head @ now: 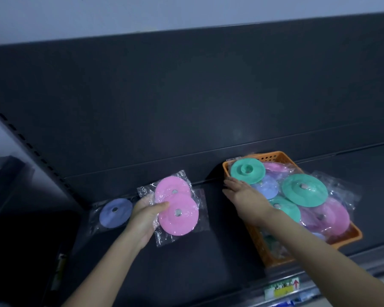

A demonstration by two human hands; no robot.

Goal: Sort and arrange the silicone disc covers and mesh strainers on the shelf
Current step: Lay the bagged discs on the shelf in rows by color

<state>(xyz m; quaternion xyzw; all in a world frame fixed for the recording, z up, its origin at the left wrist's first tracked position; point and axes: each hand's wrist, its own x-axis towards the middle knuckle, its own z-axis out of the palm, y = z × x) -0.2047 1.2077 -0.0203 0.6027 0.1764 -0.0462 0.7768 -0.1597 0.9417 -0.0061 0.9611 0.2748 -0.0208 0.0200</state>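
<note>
Shelf edge, nearest: a price label with a red arrow is sitting on the front rail of the dark shelf.

Left hand: reaching in from below, it is gripping the near pink disc cover in its clear bag. The thumb is lying across the top and the fingers are curling underneath. A far pink disc cover, also bagged, is overlapping it from behind. Whether the hand is holding that one too cannot be told.

Purple disc cover: lying flat in its bag on the shelf, just left of the left hand.

Right hand: palm down, with the fingers stretching straight and close together and holding nothing. It is crossing the left rim of the orange basket, with the fingertips near the basket's far left corner.

Basket contents: bagged disc covers are lying heaped above the rim.
- A pink pile is sitting at the near right.
- A small green cover is lying beside the right wrist.
- A large green cover is lying on top of the heap.
- A pale blue cover is lying just beside the right hand.
- A far green cover is tilting up at the back left corner.

Farthest: the dark back panel is rising behind the shelf, and a slotted upright is running along the left.
</note>
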